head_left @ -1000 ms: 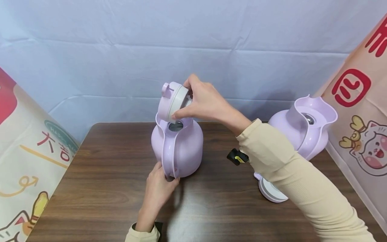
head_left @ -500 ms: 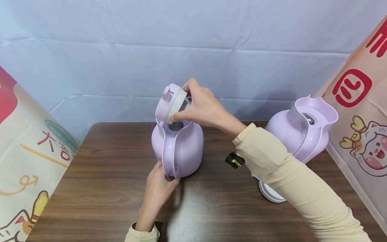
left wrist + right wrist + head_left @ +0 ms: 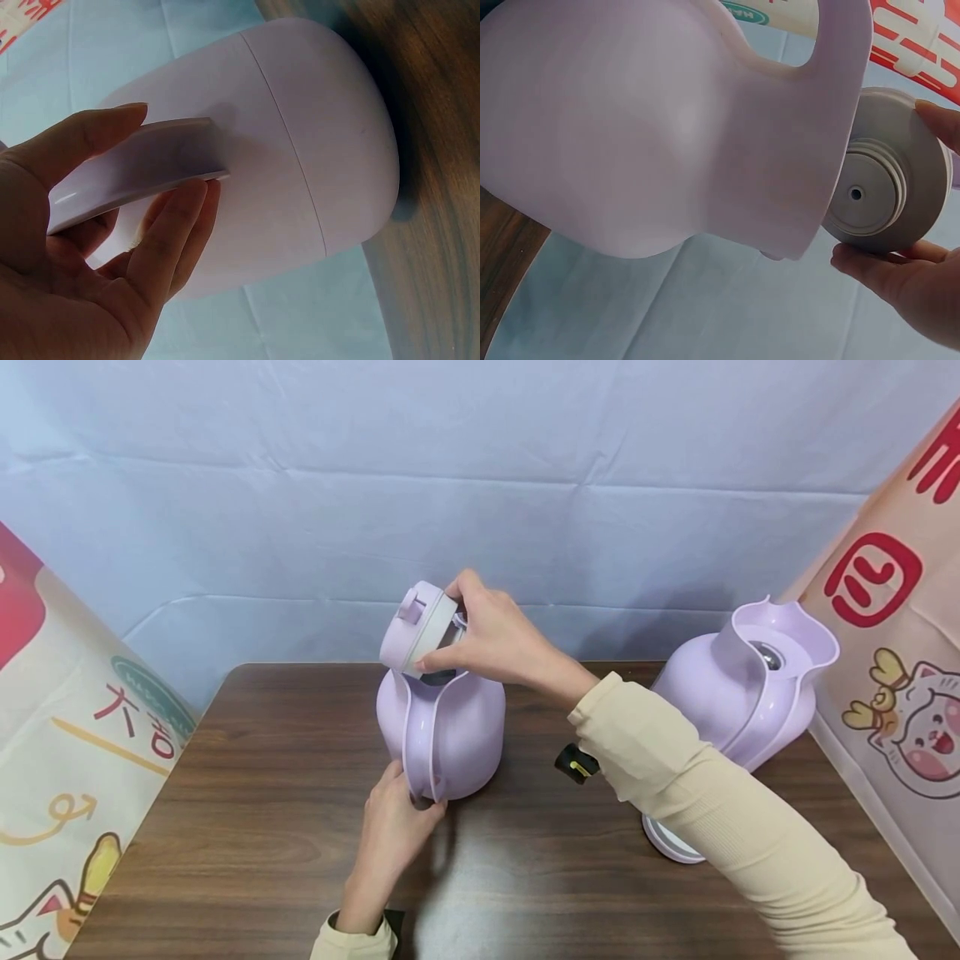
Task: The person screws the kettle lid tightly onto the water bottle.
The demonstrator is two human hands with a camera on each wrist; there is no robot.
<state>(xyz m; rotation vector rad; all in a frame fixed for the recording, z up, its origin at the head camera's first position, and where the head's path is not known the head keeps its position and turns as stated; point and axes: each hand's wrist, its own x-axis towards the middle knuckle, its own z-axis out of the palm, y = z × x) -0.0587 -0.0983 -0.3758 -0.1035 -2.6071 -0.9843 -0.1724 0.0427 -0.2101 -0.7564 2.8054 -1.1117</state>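
Note:
A lilac thermos jug [image 3: 472, 735] stands upright on the table, its handle toward me. My left hand [image 3: 397, 818] grips the lower part of that handle [image 3: 142, 165], fingers on one side and thumb on the other. Above the jug's mouth, my right hand [image 3: 498, 635] pinches a lilac-and-white lid [image 3: 420, 627] by its rim. The lid is tilted, and in the right wrist view its grey underside with a round stopper [image 3: 862, 191] faces the camera close to the jug's rim. From the head view I cannot tell whether lid and rim touch.
A second lilac jug [image 3: 705, 681] without a lid stands at the right, its mouth uncovered. Another lid [image 3: 675, 843] lies on the wooden table [image 3: 262, 827], partly hidden by my right sleeve. A pale cloth [image 3: 375, 510] hangs behind, with printed banners [image 3: 892, 693] at both sides.
My right hand has lowered the lid slightly toward the jug's mouth and a little left, covering more of the opening. The left hand and the jug have stayed put.

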